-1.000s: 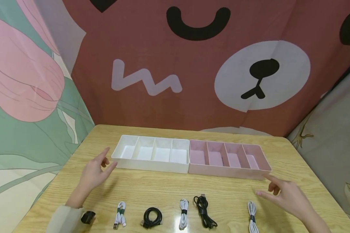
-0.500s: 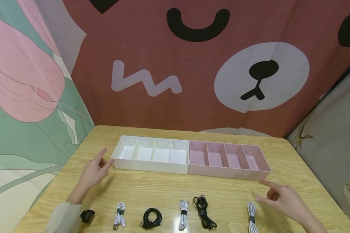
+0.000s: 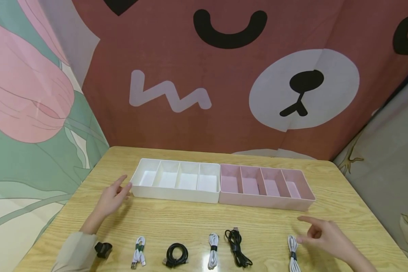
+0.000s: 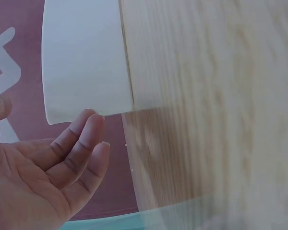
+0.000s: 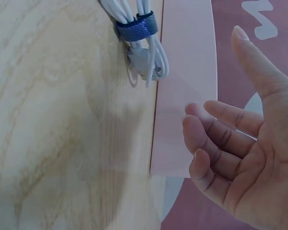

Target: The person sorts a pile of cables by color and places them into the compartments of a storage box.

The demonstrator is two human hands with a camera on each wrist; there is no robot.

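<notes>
In the head view my left hand (image 3: pixel 110 200) has its thumb right at the left front corner of a white divided organizer box (image 3: pixel 180 194). The left wrist view shows its fingers relaxed and bent a little, with nothing held. My right hand (image 3: pixel 331 238) is over the table in front of a pink divided organizer box (image 3: pixel 265 201), index finger extended. Its thumb tip overlaps the top end of a white bundled cable (image 3: pixel 293 254) in the head view. In the right wrist view that cable's blue strap (image 5: pixel 134 28) shows, apart from the loosely curled fingers.
Along the front lie a white cable with a green strap (image 3: pixel 139 251), a coiled black cable (image 3: pixel 176 255), another white cable (image 3: pixel 213 254) and a longer black cable (image 3: pixel 236 247). A small black object (image 3: pixel 103 249) sits beside the left sleeve (image 3: pixel 75 252). Patterned cloth (image 3: pixel 176 132) hangs behind the table.
The right hand has drawn back from the pink box's front corner, down toward the white cable. The left hand has shifted slightly at the white box's corner. Boxes and cables stay put.
</notes>
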